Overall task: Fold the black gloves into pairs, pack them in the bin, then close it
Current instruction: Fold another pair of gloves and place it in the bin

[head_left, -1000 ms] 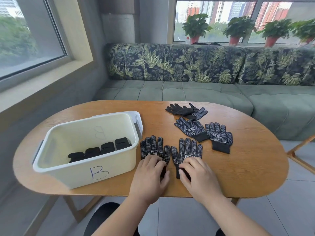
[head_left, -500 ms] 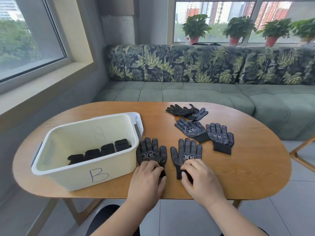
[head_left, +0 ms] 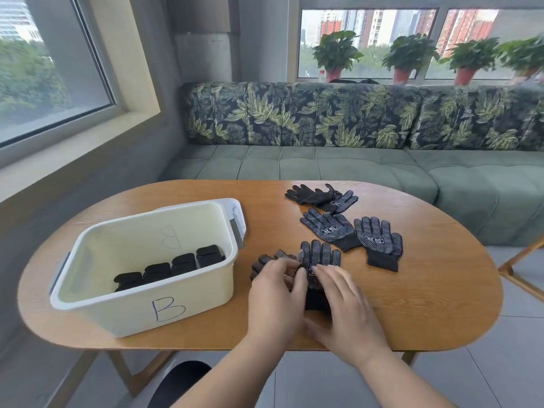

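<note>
Two dotted black gloves lie near the table's front edge. My left hand [head_left: 276,298] pinches the left glove [head_left: 265,262] at its palm, and the glove is bunched and tilted toward the right glove [head_left: 321,254]. My right hand [head_left: 344,307] rests on the right glove's cuff with its fingers fairly straight. Two more dotted gloves [head_left: 329,229] [head_left: 379,240] lie flat behind, and a loose overlapping pair [head_left: 321,197] lies farther back. The cream bin [head_left: 141,219] marked "B" stands open at the left, with several folded black pairs [head_left: 170,267] in a row inside.
The oval wooden table [head_left: 441,290] has bare wood at the right and front. A green sofa [head_left: 323,166] runs behind it. A wooden chair leg [head_left: 521,269] shows at the right edge. The bin's grey handle [head_left: 237,228] faces the gloves.
My left hand has taken hold of the left glove and dragged it rightward against the right glove. My right hand has slid slightly forward on the right glove.
</note>
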